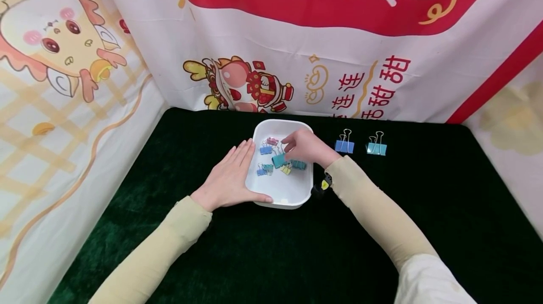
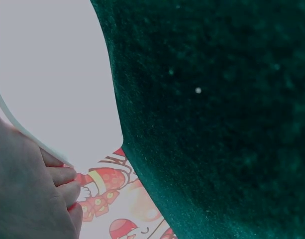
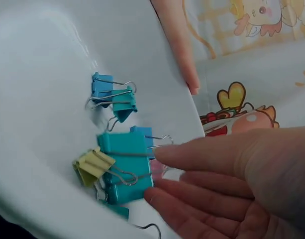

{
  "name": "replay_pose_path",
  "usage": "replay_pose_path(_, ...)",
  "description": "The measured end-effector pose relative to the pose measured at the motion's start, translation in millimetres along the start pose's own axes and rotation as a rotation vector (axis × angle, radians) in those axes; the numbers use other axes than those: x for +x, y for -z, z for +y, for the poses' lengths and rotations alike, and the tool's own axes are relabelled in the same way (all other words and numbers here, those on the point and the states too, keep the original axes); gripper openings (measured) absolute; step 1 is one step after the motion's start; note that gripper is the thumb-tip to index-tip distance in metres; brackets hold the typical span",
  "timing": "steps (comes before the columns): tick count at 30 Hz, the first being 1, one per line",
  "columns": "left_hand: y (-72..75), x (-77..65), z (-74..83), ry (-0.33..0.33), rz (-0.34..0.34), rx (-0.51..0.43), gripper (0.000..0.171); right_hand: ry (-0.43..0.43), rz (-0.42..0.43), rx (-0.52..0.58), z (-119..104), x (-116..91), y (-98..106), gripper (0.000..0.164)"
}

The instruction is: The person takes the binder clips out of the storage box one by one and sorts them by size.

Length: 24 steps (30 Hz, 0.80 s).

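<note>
Pinching the large teal clip (image 3: 127, 167) squarely is what matters now. It sits inside the white tray (image 1: 288, 191) among smaller clips (image 3: 123, 105), and in the right wrist view a wire of the yellow clip (image 3: 94, 165) crosses its face. Your right hand (image 1: 307, 146) has thumb and fingertips at one end of it, spaced apart; I can't tell whether they truly clamp it. Aim for the flat body rather than the wire handles, which would likely swing. Draw it straight up, so the yellow clip's wire doesn't snag. Your left hand (image 1: 229, 179) lies with fingers straight along the tray's side, thumb spread at the near rim; press evenly, since the tray could slide on the green cloth (image 1: 271, 257).
</note>
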<state>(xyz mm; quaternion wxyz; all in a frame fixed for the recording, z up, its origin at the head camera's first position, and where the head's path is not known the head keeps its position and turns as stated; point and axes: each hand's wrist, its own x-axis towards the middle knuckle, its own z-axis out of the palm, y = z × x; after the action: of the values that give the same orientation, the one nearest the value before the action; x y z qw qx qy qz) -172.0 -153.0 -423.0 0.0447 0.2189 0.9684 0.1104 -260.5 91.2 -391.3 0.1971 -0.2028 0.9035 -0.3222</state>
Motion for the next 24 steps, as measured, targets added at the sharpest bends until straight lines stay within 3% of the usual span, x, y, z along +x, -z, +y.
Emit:
replay_pose_path(9,0.0,-0.7,-0.1,0.001,-0.002,-0.008,0.137,0.134,-0.054,-0.2,4,6,-13,0.031)
replay_pose_path(24,-0.2,-2.2,0.8,0.005,-0.003,-0.01,0.136,0.158,-0.039,-0.349,4,2,-26,0.029)
